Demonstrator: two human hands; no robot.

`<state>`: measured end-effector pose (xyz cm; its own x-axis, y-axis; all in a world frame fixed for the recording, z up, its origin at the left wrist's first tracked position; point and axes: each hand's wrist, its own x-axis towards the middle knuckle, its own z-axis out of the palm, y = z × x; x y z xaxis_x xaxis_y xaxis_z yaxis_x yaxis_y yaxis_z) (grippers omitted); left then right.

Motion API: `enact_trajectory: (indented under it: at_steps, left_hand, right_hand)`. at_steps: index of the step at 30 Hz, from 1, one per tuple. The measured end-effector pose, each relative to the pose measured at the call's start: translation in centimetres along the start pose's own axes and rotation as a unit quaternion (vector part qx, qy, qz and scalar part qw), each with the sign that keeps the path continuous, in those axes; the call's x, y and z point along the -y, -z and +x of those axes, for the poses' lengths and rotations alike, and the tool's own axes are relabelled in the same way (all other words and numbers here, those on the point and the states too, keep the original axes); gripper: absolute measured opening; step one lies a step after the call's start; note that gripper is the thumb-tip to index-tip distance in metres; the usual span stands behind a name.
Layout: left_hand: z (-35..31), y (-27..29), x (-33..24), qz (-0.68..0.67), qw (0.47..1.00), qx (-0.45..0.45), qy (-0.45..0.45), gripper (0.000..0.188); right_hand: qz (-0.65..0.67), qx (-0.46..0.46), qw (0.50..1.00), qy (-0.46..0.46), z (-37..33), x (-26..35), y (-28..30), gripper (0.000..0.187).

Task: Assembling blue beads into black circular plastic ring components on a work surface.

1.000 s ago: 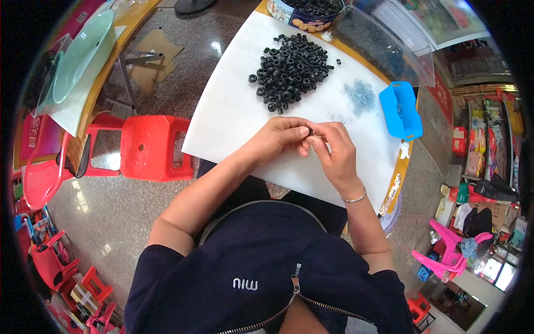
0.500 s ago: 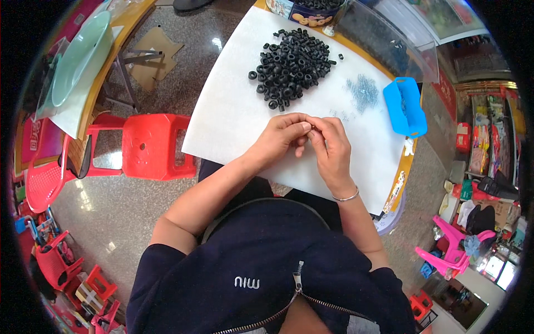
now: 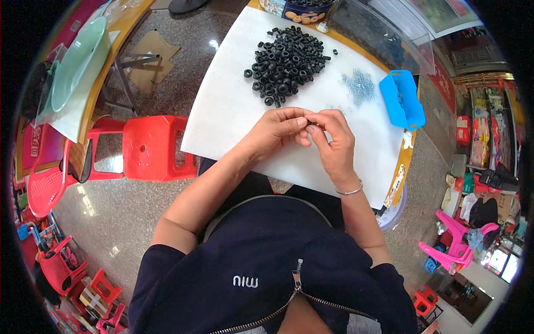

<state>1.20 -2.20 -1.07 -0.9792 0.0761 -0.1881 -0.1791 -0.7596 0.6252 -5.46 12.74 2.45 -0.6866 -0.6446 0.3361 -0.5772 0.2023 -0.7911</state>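
Over the near part of a white-covered table [image 3: 222, 106], my two hands meet fingertip to fingertip. Thumb and fingers of my left hand [image 3: 276, 132] pinch a small dark piece [image 3: 309, 123], mostly covered by the fingertips. My right hand [image 3: 337, 143], with a bracelet at its wrist, closes on the same piece from the other side. Beyond them lies a heap of small black ring-like parts [image 3: 289, 62]. Tiny bluish-silver bits [image 3: 359, 87] are spread to the right of the heap, too small to make out singly.
A blue plastic basket [image 3: 391, 101] stands at the table's right edge. At the far edge are a printed tin [image 3: 297, 12] of dark parts and a clear bin [image 3: 375, 39]. A red stool [image 3: 146, 147] is left of the table; a green basin [image 3: 83, 67] sits on another table.
Both hands stay joined at nearly the same spot, the fingers shifting slightly around the dark piece. The whole view has moved a little, with the table's contents slightly higher and further left.
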Motion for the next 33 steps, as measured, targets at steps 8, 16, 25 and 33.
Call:
enact_trajectory:
  at_steps: [8,16,25,33]
  left_hand:
    - [0.24,0.42,0.37,-0.003,1.000,0.005,-0.008,0.028]
    - [0.20,0.28,0.40,0.004,1.000,-0.026,-0.016,0.022]
    - [0.03,0.18,0.18,-0.019,0.999,-0.026,-0.019,0.019]
    - [0.24,0.83,0.41,-0.058,0.998,-0.017,-0.023,0.020]
  right_hand:
    - [-0.076,-0.022,0.995,0.056,-0.17,0.42,0.18,0.023]
    - [-0.021,-0.053,0.998,0.009,-0.17,0.34,0.06,0.018]
    - [0.108,-0.067,0.989,-0.073,-0.63,0.48,0.12,0.014]
    - [0.178,-0.059,0.978,-0.094,-0.66,-0.26,-0.01,0.014]
